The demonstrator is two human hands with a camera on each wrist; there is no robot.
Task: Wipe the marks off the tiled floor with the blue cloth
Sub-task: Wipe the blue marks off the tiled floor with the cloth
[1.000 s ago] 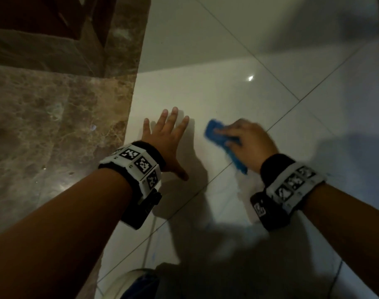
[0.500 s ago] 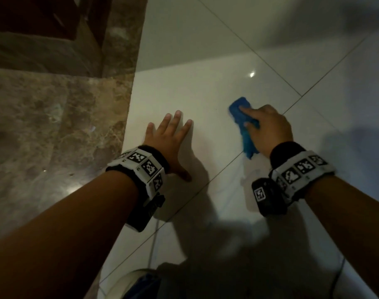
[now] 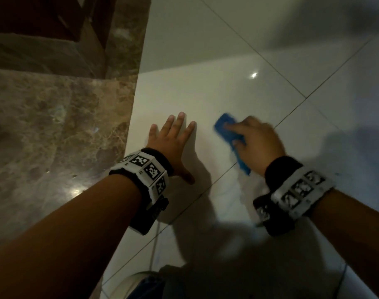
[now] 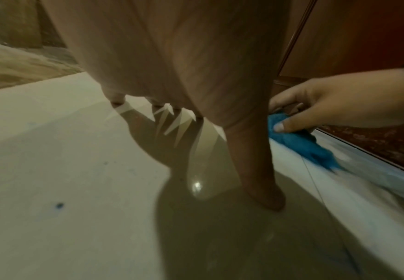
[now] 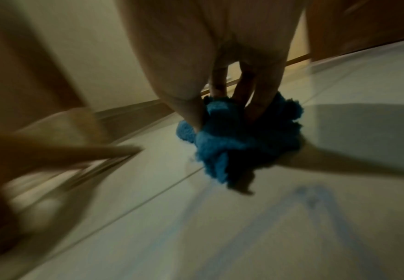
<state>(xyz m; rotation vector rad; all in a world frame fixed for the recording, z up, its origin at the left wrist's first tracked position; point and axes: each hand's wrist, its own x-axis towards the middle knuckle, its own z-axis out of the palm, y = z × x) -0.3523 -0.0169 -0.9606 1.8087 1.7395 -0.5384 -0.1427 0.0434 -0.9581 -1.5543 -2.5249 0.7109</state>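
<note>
Here the blue cloth (image 3: 229, 137) lies bunched on the white tiled floor (image 3: 205, 87), pinned under the right hand (image 3: 258, 143). Its long axis runs on a diagonal in the head view: the far end points up and left, toward the middle of the tile, and the near end trails down and right, just across a grout line (image 3: 292, 114) close to the right wrist. The right hand's grip is clamped on the cloth, fingers curled over its top and the thumb pressed against its side, as the left wrist view shows (image 4: 335, 106). In the right wrist view the cloth (image 5: 239, 136) is a crumpled wad under the fingertips, and faint blue streaks (image 5: 311, 197) mark the tile nearer the camera.

The left hand (image 3: 173, 143) rests flat on the floor just beside the cloth, fingers straight and spread, holding nothing. A small blue spot (image 4: 59, 205) sits on the tile in the left wrist view.

To the left, the white tile ends at a brown marble strip (image 3: 54, 126). Ahead and to the right the tiles run on open, crossed only by grout lines.
</note>
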